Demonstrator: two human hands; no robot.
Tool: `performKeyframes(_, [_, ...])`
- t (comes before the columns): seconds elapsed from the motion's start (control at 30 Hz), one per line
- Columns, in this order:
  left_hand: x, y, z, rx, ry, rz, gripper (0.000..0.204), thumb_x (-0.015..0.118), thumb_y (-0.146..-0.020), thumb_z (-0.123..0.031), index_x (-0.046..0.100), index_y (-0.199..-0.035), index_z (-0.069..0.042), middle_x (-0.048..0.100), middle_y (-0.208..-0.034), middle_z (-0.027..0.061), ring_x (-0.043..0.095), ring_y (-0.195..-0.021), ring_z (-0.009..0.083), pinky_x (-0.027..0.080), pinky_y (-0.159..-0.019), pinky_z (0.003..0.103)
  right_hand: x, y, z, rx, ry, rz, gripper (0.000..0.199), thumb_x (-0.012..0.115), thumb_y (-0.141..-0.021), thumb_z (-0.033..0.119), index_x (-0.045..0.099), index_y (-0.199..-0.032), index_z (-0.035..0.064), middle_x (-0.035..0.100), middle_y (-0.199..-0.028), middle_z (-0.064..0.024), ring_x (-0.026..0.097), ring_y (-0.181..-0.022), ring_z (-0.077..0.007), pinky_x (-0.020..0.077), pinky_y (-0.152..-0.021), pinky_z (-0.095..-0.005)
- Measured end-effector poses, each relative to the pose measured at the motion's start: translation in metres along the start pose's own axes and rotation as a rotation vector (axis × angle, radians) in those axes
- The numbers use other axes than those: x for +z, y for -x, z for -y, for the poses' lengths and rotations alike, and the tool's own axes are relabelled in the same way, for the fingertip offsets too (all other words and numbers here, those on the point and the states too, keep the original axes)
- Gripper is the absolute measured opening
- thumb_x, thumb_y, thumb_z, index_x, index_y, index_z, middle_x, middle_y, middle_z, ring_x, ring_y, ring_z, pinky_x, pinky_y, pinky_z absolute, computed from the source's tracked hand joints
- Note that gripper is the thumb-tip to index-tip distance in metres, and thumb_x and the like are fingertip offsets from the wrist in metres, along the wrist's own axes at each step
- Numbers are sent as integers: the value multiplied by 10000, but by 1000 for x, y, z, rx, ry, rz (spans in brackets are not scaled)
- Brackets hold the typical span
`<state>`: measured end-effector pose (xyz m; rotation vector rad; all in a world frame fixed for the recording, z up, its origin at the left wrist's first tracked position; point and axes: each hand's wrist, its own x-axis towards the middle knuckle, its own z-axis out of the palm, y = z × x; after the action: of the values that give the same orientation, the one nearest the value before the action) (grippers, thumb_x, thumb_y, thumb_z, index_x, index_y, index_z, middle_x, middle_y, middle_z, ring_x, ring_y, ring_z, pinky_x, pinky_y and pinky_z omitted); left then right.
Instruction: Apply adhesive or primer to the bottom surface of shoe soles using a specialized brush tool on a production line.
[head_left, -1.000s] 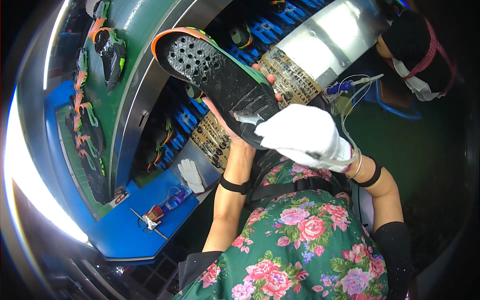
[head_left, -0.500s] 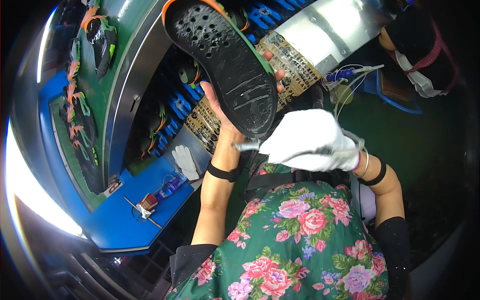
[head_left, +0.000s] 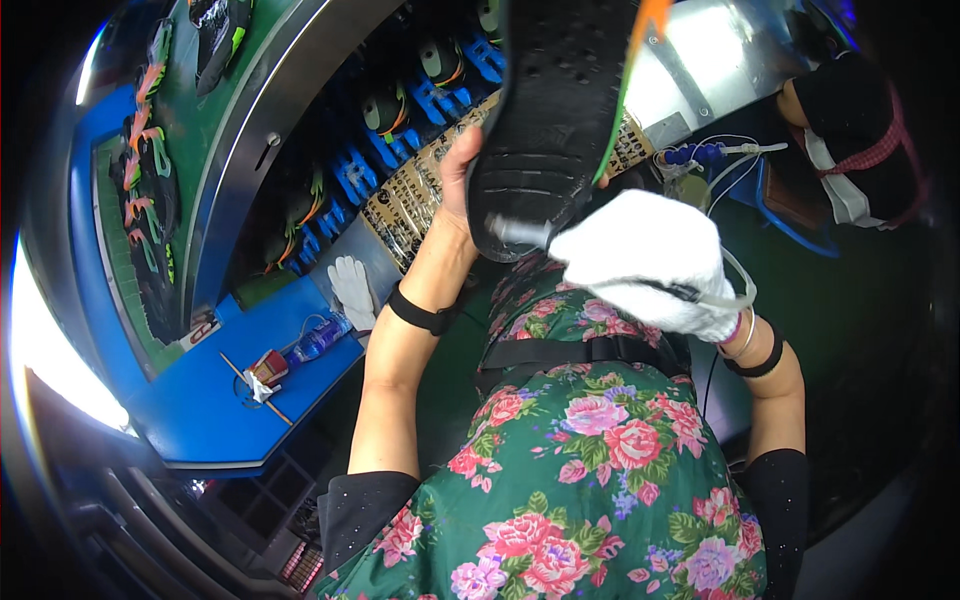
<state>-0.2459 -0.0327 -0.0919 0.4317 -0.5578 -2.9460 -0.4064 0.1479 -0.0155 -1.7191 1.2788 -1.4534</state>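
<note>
The left hand (head_left: 462, 185) is bare and holds up a shoe (head_left: 555, 110) near the top middle of the frame. The fingers wrap around the side of the shoe, and its black sole faces the camera. The sole has small bumps, and a thin line of green and orange runs along its right edge.

The right hand (head_left: 645, 260) wears a white glove. It is closed around a small tool (head_left: 520, 232) with a pale tip. The tip touches the heel end of the sole, just right of the left hand. A thin white tube (head_left: 735, 290) curls around the glove by the wrist. It may be joined to the tool, but that is hard to see.

At the lower left sits a blue table (head_left: 215, 400). On it lie a spare white glove (head_left: 353, 288), a small blue bottle (head_left: 318, 340) and a little red and white box (head_left: 265, 368). Above them, in the upper left, a row of blue holders (head_left: 352, 172) carries more shoes, and other shoes lie on a green belt (head_left: 130, 270) at the far left.

At the upper right, another person (head_left: 850, 140) with a face mask sits well apart from the two hands.
</note>
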Motion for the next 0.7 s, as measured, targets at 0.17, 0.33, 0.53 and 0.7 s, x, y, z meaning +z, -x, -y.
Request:
performKeyframes(0.17, [4,3,-7,-58,115,-95,936,694,-886,-579,406,-1591,-34,453,-1589,262,531,-1388,453,397,-1190,606,16,21,5,-144,215,162,320,773,-836,60,763,-1155,39,772,-1118,-138,746,-977,-299,615,-838,-380])
performKeyframes(0.33, [-1,7,-5,-63,157,-119,618,731,-902,-334,619,-1370,53,688,-1319,250,708,-1166,350,543,-1095,465,6,14,4,-91,-28,129,275,794,-802,57,804,-1074,94,791,-1078,-89,755,-952,-253,613,-816,-372])
performKeyframes(0.53, [-5,-3,-11,-46,49,-103,704,736,-890,-390,574,-1437,22,644,-1393,241,673,-1223,362,518,-1112,480,20,24,0,-113,184,98,317,793,-791,72,804,-1102,127,793,-1118,-78,758,-988,-265,603,-850,-379])
performKeyframes(0.7, [-12,-5,-11,-14,1,-124,779,719,-900,-478,536,-1500,-15,601,-1467,226,639,-1288,376,477,-1153,505,7,6,1,44,-76,-54,191,816,-799,47,816,-983,100,803,-1009,-92,762,-882,-258,602,-777,-358])
